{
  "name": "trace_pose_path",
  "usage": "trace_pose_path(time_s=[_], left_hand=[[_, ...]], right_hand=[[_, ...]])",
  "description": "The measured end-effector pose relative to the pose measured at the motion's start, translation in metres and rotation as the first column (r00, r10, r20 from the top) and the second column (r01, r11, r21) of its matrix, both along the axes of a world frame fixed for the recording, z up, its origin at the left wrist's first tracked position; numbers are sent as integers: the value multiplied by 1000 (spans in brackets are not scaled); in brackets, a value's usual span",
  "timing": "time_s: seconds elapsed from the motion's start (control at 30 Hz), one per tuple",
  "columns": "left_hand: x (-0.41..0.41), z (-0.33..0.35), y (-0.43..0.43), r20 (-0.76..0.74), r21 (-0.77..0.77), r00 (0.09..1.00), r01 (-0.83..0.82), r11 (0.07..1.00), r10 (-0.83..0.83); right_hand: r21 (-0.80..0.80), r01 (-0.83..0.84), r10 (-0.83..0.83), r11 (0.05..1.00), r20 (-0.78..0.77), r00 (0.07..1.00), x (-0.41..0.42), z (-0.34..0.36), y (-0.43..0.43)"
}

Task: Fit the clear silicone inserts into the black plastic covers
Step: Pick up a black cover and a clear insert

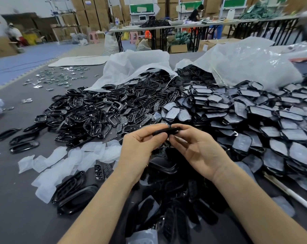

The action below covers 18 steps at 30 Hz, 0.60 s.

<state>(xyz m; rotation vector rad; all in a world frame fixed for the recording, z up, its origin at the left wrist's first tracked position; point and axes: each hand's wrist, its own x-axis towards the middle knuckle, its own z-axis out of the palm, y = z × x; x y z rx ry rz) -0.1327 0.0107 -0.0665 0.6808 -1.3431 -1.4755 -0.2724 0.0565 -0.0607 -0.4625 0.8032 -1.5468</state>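
Observation:
My left hand (140,147) and my right hand (196,148) meet over the middle of the table and pinch one black plastic cover (166,131) between their fingertips, seen edge-on. Whether a clear insert sits inside it is hidden. Loose clear silicone inserts (64,161) lie scattered to the left of my left wrist. A big heap of black covers with inserts showing (255,120) spreads to the right.
Empty black frames and button plates (99,113) pile up at centre left, spilling from white plastic bags (131,67). More black parts (166,199) lie under my forearms. Small shiny pieces (61,76) dot the far left of the grey table. Tables, cartons and people stand behind.

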Motion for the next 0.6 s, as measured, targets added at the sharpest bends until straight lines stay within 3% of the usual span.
trace_pose_path(time_s=[0.07, 0.1, 0.2, 0.27, 0.37, 0.5, 0.6], left_hand=[[1, -2, 1, 182, -391, 968, -91, 916, 174], [0, -2, 3, 228, -510, 946, -86, 856, 231], [-3, -7, 6, 353, -662, 885, 8, 749, 302], [-3, -8, 9, 431, -576, 879, 95, 812, 203], [-1, -6, 9, 360, -256, 933, 104, 961, -5], [-4, -10, 5, 315, -115, 949, 66, 991, -27], [-7, -10, 6, 260, -52, 965, 50, 997, -35]], right_hand=[[-21, -14, 15, 1000, 51, 999, -1, 3, 0], [-32, -2, 2, 999, 19, 1000, -1, 3, 0], [-37, 108, -114, 993, -211, 971, -2, -1, -1], [-60, 205, -212, 977, -360, 908, -5, -2, 0], [-142, 268, -300, 953, -563, 770, -10, -3, 1], [-241, 243, -342, 939, -693, 634, -6, -3, 2], [-245, 232, -338, 941, -705, 624, -4, -3, 3]])
